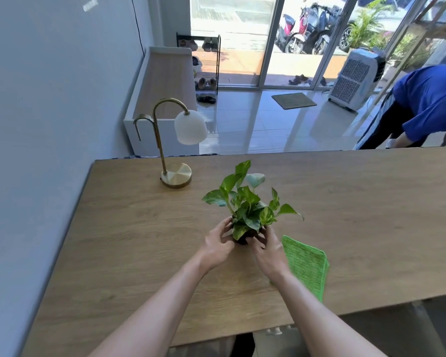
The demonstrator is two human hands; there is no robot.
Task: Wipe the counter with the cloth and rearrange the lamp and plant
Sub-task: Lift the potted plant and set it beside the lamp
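Observation:
A small leafy green plant (247,202) in a dark pot stands on the wooden counter (358,215), near its middle. My left hand (218,243) grips the pot from the left and my right hand (267,249) grips it from the right, so most of the pot is hidden. A folded green cloth (308,266) lies flat on the counter just right of my right wrist. A brass lamp (174,150) with a curved neck and white shade stands at the counter's far left, near the back edge.
A grey wall (36,124) runs along the counter's left side. Beyond the back edge lie a tiled floor, a white bench (162,81), a shoe rack and an air cooler (355,78). A person in a blue top (428,106) bends over at the far right.

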